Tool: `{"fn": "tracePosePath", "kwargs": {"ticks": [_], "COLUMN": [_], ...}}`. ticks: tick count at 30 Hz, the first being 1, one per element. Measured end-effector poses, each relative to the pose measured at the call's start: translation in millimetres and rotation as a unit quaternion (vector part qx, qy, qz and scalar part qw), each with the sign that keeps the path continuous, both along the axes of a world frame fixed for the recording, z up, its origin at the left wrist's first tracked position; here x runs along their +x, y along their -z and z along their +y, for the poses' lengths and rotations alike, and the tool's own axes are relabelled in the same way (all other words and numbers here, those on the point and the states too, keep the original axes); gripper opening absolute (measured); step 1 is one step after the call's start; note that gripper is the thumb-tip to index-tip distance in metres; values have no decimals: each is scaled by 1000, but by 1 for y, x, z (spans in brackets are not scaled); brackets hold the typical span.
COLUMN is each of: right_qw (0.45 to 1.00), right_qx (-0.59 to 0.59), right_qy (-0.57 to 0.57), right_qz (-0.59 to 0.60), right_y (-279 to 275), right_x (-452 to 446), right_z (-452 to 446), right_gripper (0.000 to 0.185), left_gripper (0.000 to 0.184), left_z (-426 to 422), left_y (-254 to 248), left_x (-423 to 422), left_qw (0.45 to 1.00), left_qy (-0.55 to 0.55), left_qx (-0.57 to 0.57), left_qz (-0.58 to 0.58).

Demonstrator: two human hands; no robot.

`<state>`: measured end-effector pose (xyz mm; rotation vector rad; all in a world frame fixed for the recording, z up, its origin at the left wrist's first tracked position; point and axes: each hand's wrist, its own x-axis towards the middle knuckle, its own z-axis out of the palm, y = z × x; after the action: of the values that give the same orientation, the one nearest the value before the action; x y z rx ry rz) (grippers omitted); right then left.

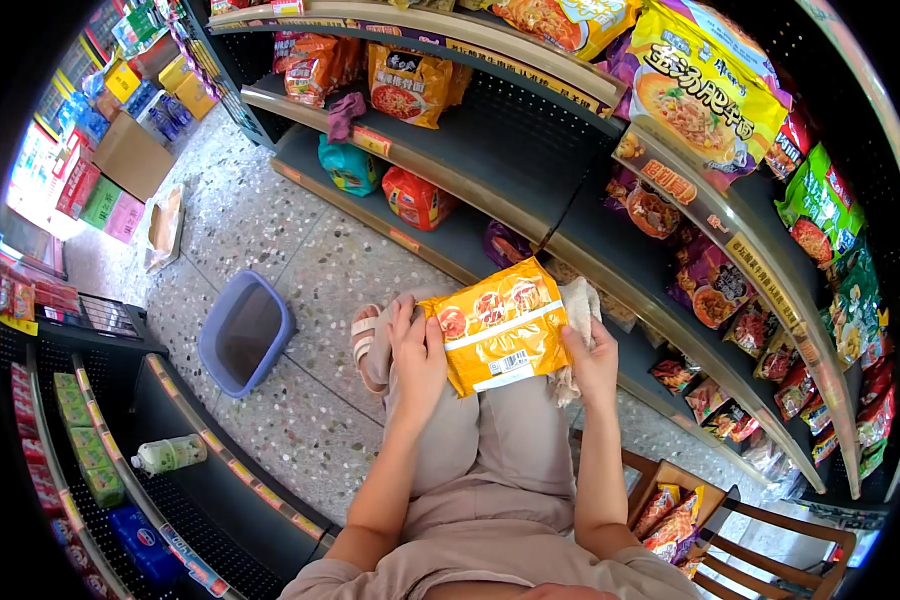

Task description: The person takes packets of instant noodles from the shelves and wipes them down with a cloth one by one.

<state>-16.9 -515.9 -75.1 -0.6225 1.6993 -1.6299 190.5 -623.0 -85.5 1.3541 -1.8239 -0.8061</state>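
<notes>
A yellow multi-pack of instant noodles (498, 330) is held above my lap, its barcode side facing up. At its left edge, my left hand (417, 350) grips it with the fingers along the side. My right hand (594, 362) holds the right edge and also has a pale, crumpled cloth (582, 298) in it. The cloth hangs beside and partly behind the pack. My fingertips under the pack are hidden.
Dark shelves (515, 150) with noodle packs run ahead and to the right. On the floor at left stands a blue-purple bin (248, 335). A wooden chair (770, 545) bearing noodle packs is at lower right. A purple cloth (346, 115) hangs on a shelf edge.
</notes>
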Motion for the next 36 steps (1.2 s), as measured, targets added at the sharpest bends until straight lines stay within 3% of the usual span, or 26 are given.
{"fn": "tracePosePath", "kwargs": {"ticks": [3,6,8,13,17,18,23,29,32,36], "right_qw": [998,990,979,943,831,789,771,740,748,739], "right_qx": [39,-27,-49,-60,-89,-120,-133,-39,6,157], "right_qy": [52,139,174,176,54,12,-208,-202,-121,-12], "right_qz": [5,15,100,275,547,603,587,640,652,655], "right_y": [-4,-11,-19,-48,-52,-54,-50,-49,-44,-23], "right_x": [-9,-22,-29,-11,37,52,110,111,77,2], "right_z": [5,8,11,4,-19,-28,-51,-56,-60,-53], "right_gripper": [25,25,27,29,32,35,18,16,16,31], "left_gripper": [29,29,31,31,30,30,29,32,34,37], "left_z": [-2,-1,2,0,-5,-6,5,0,-4,-4], "left_y": [-5,-12,-18,2,-6,-2,11,16,3,5], "left_x": [-5,-10,-12,-15,-17,-17,-9,-9,-12,-12], "left_qw": [999,991,976,859,773,779,776,757,738,745], "left_qy": [-9,-17,-9,2,13,11,-33,8,54,37], "left_qx": [-14,-9,37,224,285,285,300,301,314,311], "left_qz": [41,129,213,460,566,558,554,580,595,588]}}
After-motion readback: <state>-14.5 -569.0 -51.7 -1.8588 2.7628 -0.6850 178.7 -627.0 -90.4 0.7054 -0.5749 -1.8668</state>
